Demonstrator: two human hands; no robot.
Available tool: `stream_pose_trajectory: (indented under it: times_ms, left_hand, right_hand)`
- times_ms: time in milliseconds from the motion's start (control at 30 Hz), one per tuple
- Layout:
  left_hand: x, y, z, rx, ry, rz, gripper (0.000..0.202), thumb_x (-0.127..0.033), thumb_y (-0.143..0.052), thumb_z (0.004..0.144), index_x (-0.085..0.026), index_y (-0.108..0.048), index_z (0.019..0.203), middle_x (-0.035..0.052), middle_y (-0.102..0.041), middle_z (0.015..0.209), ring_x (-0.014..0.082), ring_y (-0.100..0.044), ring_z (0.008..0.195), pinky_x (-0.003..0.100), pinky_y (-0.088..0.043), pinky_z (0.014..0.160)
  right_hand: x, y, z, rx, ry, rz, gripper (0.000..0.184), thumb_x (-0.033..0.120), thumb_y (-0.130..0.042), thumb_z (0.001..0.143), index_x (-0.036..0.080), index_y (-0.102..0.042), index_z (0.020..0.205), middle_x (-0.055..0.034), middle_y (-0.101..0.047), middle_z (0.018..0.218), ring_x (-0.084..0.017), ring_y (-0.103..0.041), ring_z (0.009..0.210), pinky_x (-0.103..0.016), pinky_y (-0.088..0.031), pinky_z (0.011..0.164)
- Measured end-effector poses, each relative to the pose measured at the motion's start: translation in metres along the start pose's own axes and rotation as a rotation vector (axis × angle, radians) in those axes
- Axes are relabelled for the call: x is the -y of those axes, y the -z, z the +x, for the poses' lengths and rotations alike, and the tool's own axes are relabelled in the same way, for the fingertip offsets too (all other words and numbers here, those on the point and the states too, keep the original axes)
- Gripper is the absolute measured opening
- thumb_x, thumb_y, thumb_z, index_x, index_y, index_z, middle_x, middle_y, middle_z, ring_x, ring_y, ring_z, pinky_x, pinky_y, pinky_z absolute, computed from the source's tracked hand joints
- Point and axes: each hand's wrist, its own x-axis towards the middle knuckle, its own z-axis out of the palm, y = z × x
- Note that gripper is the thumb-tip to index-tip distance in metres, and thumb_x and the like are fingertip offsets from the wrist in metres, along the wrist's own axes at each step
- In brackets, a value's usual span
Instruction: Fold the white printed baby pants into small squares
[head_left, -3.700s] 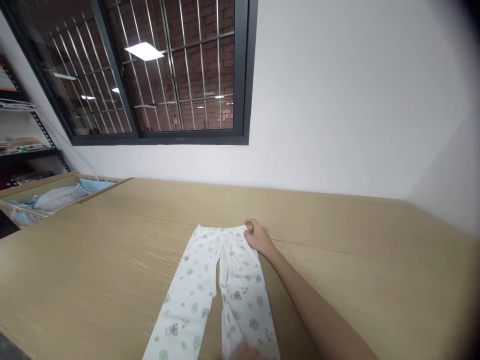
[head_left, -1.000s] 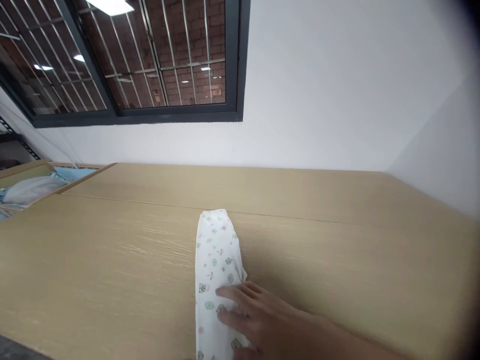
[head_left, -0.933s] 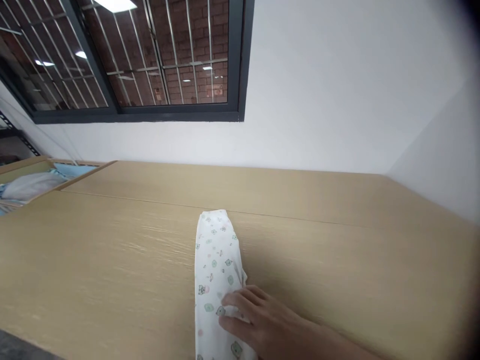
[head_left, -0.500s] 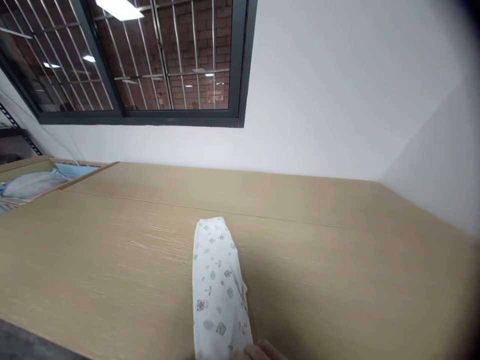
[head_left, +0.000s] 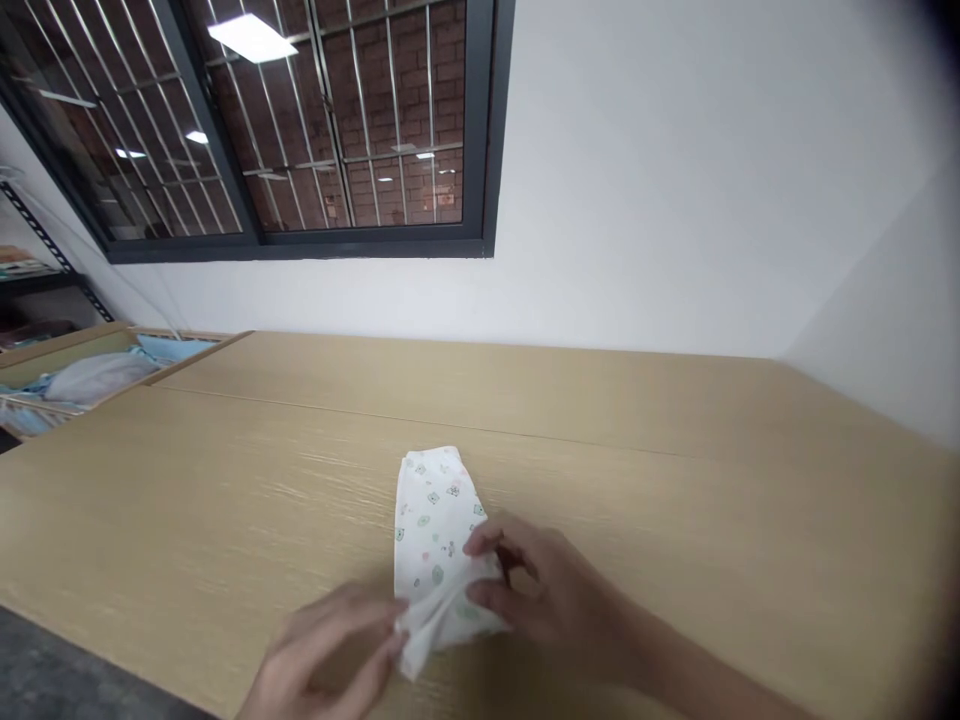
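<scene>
A white cloth garment (head_left: 431,520) with small green and pink prints lies folded in a narrow strip on the wooden tabletop. Its near end is lifted and folded over, with loose creases. At that end's lower left corner, my left hand (head_left: 322,650) pinches the fabric between thumb and fingers, slightly blurred. My right hand (head_left: 547,590) comes in from the right, thumb and forefinger closing on the folded part at the right edge. The far end of the garment rests flat, apart from both hands.
The light wooden tabletop (head_left: 262,480) has a seam across it and ends at a white wall (head_left: 637,180). A wooden crib-like box (head_left: 202,345) with pale blue and white bedding (head_left: 105,378) stands at the left. Above is a barred window (head_left: 360,240).
Both hands have come up into view, and the garment's near end is now folded away from me, making it shorter. The camera view has shifted slightly.
</scene>
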Motion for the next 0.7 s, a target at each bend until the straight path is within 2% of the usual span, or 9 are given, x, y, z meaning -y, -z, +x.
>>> stream_pose_trajectory:
  times_ms: [67,133,200,233,333,467,567,633,700]
  left_hand:
    - [0.009,0.007,0.020,-0.067,0.091,0.026,0.018,-0.029,-0.065,0.091,-0.027,-0.071,0.107,0.0016,-0.077,0.096,0.0184,-0.074,0.087,0.029,-0.062,0.077]
    - [0.020,0.009,0.041,-0.001,0.186,-0.019,0.037,-0.036,-0.070,0.085,-0.025,-0.066,0.121,0.0046,-0.075,0.102,0.0211,-0.072,0.095,0.036,-0.060,0.086]
    - [0.035,0.005,0.063,0.093,0.262,-0.095,0.057,-0.039,-0.074,0.081,-0.023,-0.057,0.132,0.0053,-0.073,0.102,0.0206,-0.069,0.093,0.039,-0.058,0.088]
    - [0.045,0.001,0.074,0.116,0.295,-0.129,0.057,-0.041,-0.073,0.081,-0.022,-0.056,0.133,0.0041,-0.072,0.097,0.0191,-0.069,0.087,0.037,-0.058,0.085]
    - [0.080,-0.022,0.100,0.102,0.373,-0.144,0.042,-0.043,-0.061,0.090,-0.018,-0.057,0.123,-0.0009,-0.067,0.075,0.0157,-0.064,0.069,0.028,-0.052,0.067]
    - [0.119,-0.048,0.121,0.067,0.404,-0.017,0.030,-0.035,-0.056,0.091,-0.016,-0.059,0.113,-0.0017,-0.063,0.069,0.0155,-0.060,0.063,0.026,-0.046,0.060]
    - [0.118,-0.051,0.125,0.054,0.399,0.043,0.026,-0.030,-0.053,0.092,-0.015,-0.060,0.112,0.0054,-0.069,0.084,0.0190,-0.066,0.077,0.031,-0.051,0.073]
    - [0.098,-0.048,0.117,0.049,0.376,0.117,0.027,-0.031,-0.049,0.096,-0.014,-0.060,0.114,0.0126,-0.071,0.104,0.0245,-0.067,0.098,0.039,-0.051,0.088]
    - [0.071,-0.048,0.098,0.095,0.289,0.265,0.031,-0.033,-0.043,0.100,-0.015,-0.060,0.119,0.0152,-0.069,0.115,0.0291,-0.065,0.109,0.046,-0.051,0.093]
  right_hand:
    - [-0.005,0.006,0.027,-0.058,0.032,0.047,0.022,0.039,-0.067,0.089,0.021,-0.064,0.101,0.0015,-0.060,0.077,-0.014,-0.055,0.069,-0.026,-0.044,0.062]
    - [-0.010,0.010,0.053,-0.104,0.025,0.079,0.023,0.041,-0.068,0.088,0.021,-0.064,0.099,0.0026,-0.058,0.073,-0.014,-0.052,0.065,-0.025,-0.042,0.059]
    - [-0.016,0.013,0.077,-0.141,0.006,0.077,0.023,0.041,-0.067,0.088,0.020,-0.065,0.099,0.0017,-0.060,0.074,-0.014,-0.054,0.065,-0.025,-0.041,0.058]
    - [-0.020,0.013,0.089,-0.156,0.002,0.059,0.023,0.040,-0.066,0.088,0.020,-0.066,0.098,0.0007,-0.061,0.076,-0.015,-0.055,0.067,-0.025,-0.042,0.058]
    - [-0.040,0.012,0.120,-0.185,0.001,-0.052,0.019,0.034,-0.065,0.087,0.018,-0.068,0.096,-0.0014,-0.064,0.077,-0.016,-0.056,0.069,-0.027,-0.042,0.061]
    - [-0.076,0.006,0.150,-0.222,-0.039,-0.230,0.013,0.023,-0.065,0.085,0.016,-0.069,0.095,-0.0025,-0.066,0.080,-0.017,-0.058,0.071,-0.029,-0.045,0.066]
    - [-0.095,0.002,0.157,-0.240,-0.063,-0.285,0.014,0.017,-0.065,0.084,0.014,-0.068,0.097,-0.0070,-0.069,0.093,-0.019,-0.062,0.082,-0.032,-0.049,0.076]
    - [-0.096,0.000,0.154,-0.268,-0.042,-0.317,0.021,0.018,-0.061,0.088,0.013,-0.066,0.107,-0.0125,-0.067,0.110,-0.023,-0.062,0.102,-0.037,-0.049,0.089]
    - [-0.087,-0.003,0.145,-0.279,0.057,-0.377,0.031,0.022,-0.053,0.095,0.013,-0.061,0.124,-0.0160,-0.061,0.129,-0.026,-0.054,0.123,-0.042,-0.043,0.105]
